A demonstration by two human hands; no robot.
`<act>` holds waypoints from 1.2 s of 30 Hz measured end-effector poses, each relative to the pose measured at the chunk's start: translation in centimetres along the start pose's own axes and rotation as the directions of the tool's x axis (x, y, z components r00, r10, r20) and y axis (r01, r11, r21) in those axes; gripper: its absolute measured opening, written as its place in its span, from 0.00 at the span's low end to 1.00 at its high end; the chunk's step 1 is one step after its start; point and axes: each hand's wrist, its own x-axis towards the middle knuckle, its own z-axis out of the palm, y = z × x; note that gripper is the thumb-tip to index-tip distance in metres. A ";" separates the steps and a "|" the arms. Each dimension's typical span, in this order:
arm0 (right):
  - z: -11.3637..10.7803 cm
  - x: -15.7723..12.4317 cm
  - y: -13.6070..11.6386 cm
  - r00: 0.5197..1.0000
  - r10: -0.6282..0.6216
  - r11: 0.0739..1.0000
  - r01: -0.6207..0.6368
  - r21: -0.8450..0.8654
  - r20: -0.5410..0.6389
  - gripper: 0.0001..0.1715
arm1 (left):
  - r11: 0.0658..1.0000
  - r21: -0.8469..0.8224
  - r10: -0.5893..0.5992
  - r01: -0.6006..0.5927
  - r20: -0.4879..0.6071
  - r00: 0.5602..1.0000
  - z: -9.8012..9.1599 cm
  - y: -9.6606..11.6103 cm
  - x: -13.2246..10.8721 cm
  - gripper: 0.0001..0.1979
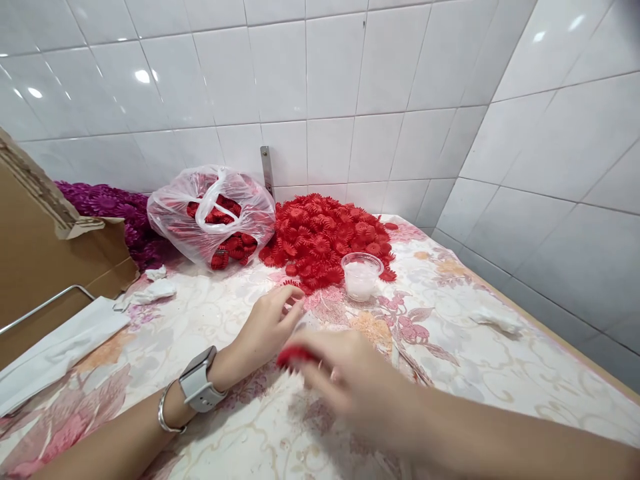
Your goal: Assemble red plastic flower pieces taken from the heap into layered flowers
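Note:
My right hand point(345, 373), smeared by motion, is closed on a red artificial flower head point(296, 357) above the table. My left hand point(274, 317) is at the front edge of a pile of red flower heads point(325, 237). Its fingers are half curled, with a gap between thumb and forefinger. One red flower head point(291, 287) lies just behind those fingers; whether they touch it is unclear. A clear plastic cup point(362, 277) holding something whitish stands at the front right of the pile. On my left wrist are a watch point(200, 383) and a bracelet.
A knotted plastic bag point(210, 217) of red flower heads sits left of the pile. Purple flower heads point(113, 207) and a cardboard box point(50, 247) are at far left. White cloth point(60, 350) and crumpled tissue point(497, 320) lie on the flowered tablecloth point(225, 447). Tiled walls rise behind.

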 end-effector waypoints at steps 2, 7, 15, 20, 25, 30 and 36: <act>-1.1 0.5 1.7 0.971 0.235 0.897 -0.229 0.379 0.030 0.10 | 0.994 -0.106 -0.027 0.027 0.001 1.000 0.0 0.1 0.1 0.11; -2.4 0.8 4.5 0.931 0.354 0.623 -0.303 0.721 0.085 0.13 | 0.879 -0.452 -0.104 0.149 0.124 0.987 0.3 0.3 0.1 0.13; -1.8 0.2 5.6 0.923 0.383 0.627 -0.287 0.725 0.034 0.14 | 0.780 -0.592 -0.091 0.203 0.215 0.972 0.9 0.6 -0.7 0.09; -1.5 0.1 5.5 0.917 0.398 0.628 -0.265 0.731 -0.009 0.12 | 0.783 -0.588 -0.110 0.204 0.192 0.975 1.2 0.9 -0.9 0.06; -1.8 -0.1 5.3 0.919 0.392 0.628 -0.303 0.717 0.045 0.13 | 0.783 -0.599 -0.095 0.170 0.155 0.983 1.0 1.8 -1.1 0.05; -1.9 -0.1 5.5 0.923 0.370 0.622 -0.332 0.709 0.108 0.14 | 0.790 -0.592 -0.083 0.159 0.154 0.985 1.2 1.9 -1.5 0.06; -1.5 -0.3 5.7 0.924 0.375 0.627 -0.307 0.716 0.067 0.13 | 0.777 -0.605 -0.101 0.176 0.156 0.983 1.3 2.1 -1.6 0.05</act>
